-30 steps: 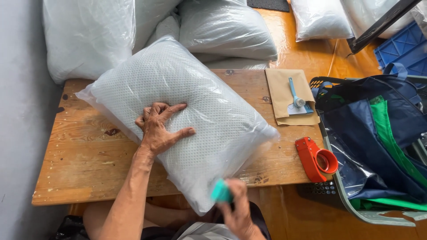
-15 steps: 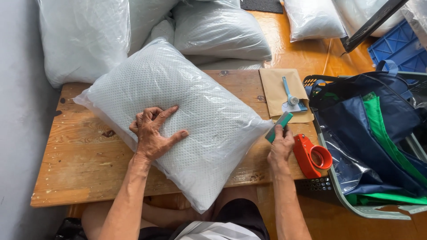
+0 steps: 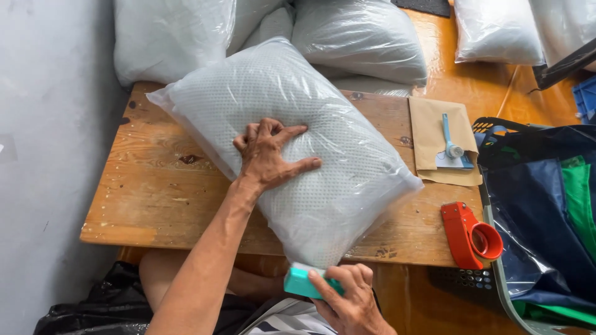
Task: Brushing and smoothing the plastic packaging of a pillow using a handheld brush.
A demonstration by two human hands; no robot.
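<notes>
Gripping a small teal block-shaped object [image 3: 302, 283], the right hand [image 3: 347, 301] sits at about 6 o'clock in the view, its fingers curled over the object's top and holding it against the near corner of the bagged pillow [image 3: 292, 146]. What the teal thing is cannot be told; only one end of it shows past the fingers.

Just beyond, toward the centre, the left hand [image 3: 268, 155] lies palm down on the pillow with fingers spread wide, thumb pointing to 3 o'clock, pressing into the soft filling so the clear plastic wrap dimples around it. The forearm runs back to 7 o'clock.

The pillow, white with a dotted weave under shiny plastic, lies diagonally on a wooden table [image 3: 155, 198], its long axis from 11 o'clock to 5 o'clock, the near corner hanging a little over the table's front edge.

At 4 o'clock a red tape dispenser [image 3: 470, 234] rests at the table's right edge, apart from the pillow. Farther out at 2 o'clock a brown paper envelope [image 3: 431, 133] lies flat on the table with a light blue handled tool [image 3: 449, 138] on top of it. At 3 o'clock, beside the table, stands a basket [image 3: 496, 291] holding dark blue and green bags [image 3: 559, 205].

Farthest off, from 11 to 1 o'clock, more plastic-wrapped pillows [image 3: 360, 37] are piled behind the table.
</notes>
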